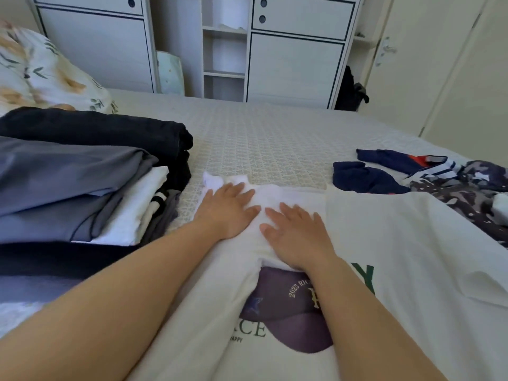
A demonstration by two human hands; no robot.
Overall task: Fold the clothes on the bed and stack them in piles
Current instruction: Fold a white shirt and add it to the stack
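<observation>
Left of the flat hands, a folded pile (82, 182); right, loose dark clothes (428, 174).

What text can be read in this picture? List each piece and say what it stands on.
"2023 RIC": pale letters, cut off by the right forearm, on the purple cap print of the white T-shirt.
"RCE": green letters on the T-shirt, start hidden under a fold.
"APPY": tiny dark letters below that, start hidden.
A large green letter by the right forearm: partly hidden, unreadable.
Nothing else bears readable text.
</observation>
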